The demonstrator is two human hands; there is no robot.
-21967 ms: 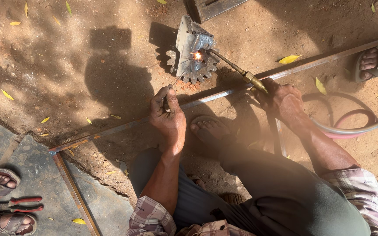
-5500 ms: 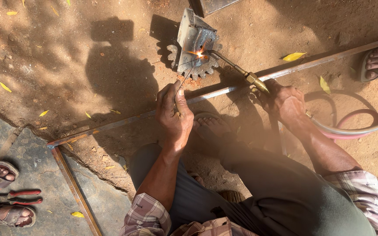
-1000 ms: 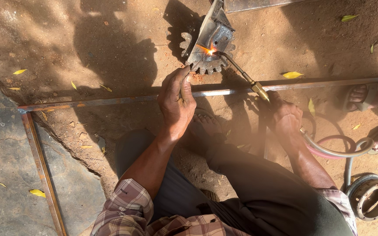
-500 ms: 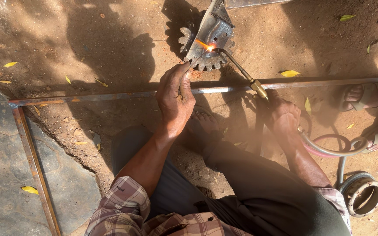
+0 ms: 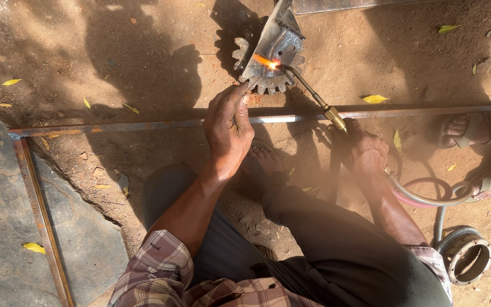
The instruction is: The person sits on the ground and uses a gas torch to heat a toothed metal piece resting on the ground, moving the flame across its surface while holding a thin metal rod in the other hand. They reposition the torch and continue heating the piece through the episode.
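Flame: a small orange point at the torch tip (image 5: 279,66), playing on a bent steel plate (image 5: 277,42) that stands against a toothed gear (image 5: 268,84) on the dirt ground (image 5: 115,51), just beyond the long bar.
Torch: one gas torch (image 5: 313,94), thin neck and brass fitting, running back to the right hand (image 5: 365,156); that grip is wrapped shut around the handle.
Rod: one thin filler rod (image 5: 250,86), pinched between thumb and fingers of the left hand (image 5: 229,128), its end reaching toward the flame; that grip is clamped on the rod.
Bar: one long steel bar (image 5: 143,124) lying across the ground under both hands, joined at its left end to a second bar (image 5: 41,216) that runs down over a stone slab (image 5: 7,187).
Hoses: a grey and a pink hose (image 5: 427,199) curling from the right hand toward a round metal ring (image 5: 464,261).
Feet: the person's own sandalled foot (image 5: 265,162) just behind the bar; another person's two sandalled feet (image 5: 478,131) at the right edge.
Risk, as I judge it: the left fingertips sit near the flame and could be burned if the rod is fed too short; sparks or hot metal could fall on the open sandal; the hoses lie near the work and could be scorched.
Count: two hands, one torch, one rod, one gear, one plate, two bars, two hoses, one ring.
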